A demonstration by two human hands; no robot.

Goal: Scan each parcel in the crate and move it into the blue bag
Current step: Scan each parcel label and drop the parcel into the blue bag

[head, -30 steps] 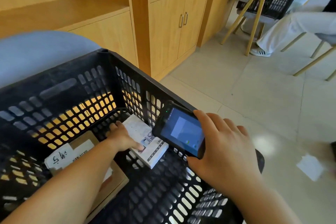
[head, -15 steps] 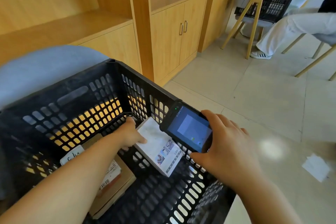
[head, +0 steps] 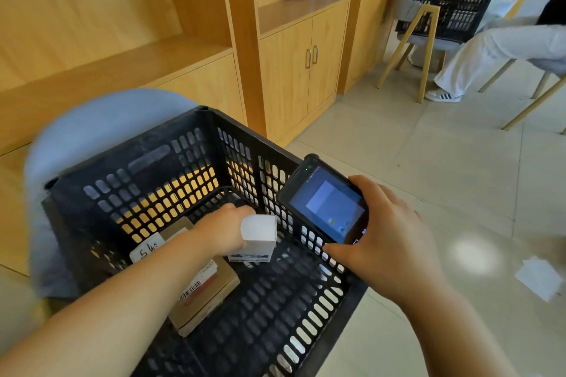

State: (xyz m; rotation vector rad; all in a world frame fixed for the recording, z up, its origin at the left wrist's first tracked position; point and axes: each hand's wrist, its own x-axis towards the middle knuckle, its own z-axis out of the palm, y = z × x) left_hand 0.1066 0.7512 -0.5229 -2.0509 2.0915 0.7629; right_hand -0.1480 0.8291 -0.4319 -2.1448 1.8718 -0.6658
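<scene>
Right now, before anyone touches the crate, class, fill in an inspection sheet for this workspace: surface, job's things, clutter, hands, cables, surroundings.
Surface: black crate sits on a grey chair over tiled floor.
Job's things: white box and brown parcel inside crate; scanner at its rim; blue bag not in view.
Clutter: white paper scrap on floor.
Hands: left hand grips the white box; right hand holds the scanner.
Cables: nothing seen.
Surroundings: wooden cabinets; seated person beside second crate.

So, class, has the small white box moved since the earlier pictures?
Yes. The white box, flat on the crate floor before, is now tipped up off it, held by the left hand.
</scene>
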